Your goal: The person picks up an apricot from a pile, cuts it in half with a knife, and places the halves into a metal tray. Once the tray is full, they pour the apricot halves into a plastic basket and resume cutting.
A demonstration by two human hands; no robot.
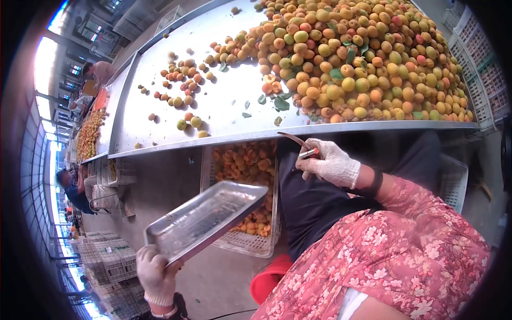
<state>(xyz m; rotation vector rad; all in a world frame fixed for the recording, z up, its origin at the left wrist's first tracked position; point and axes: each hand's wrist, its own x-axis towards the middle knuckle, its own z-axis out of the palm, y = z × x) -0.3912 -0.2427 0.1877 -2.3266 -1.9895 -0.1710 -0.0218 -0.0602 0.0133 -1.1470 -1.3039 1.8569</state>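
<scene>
My left hand (156,273), in a white glove, is closed on the near corner of a shallow metal tray (200,220). The tray is tilted and bare inside apart from wet smears. It hangs partly over a white plastic crate (271,234) of halved apricots (250,162). My gloved right hand (333,164) is above my lap, wrapped round a small curved knife (294,140) whose blade points up and left toward the table edge. Its handle is mostly hidden by my fingers.
A metal sorting table (144,109) runs across ahead, with a large heap of whole apricots (362,64) at right and loose ones at left. A red bucket (266,280) stands by my leg. Crates (109,261) are stacked at left; co-workers (74,184) are beyond.
</scene>
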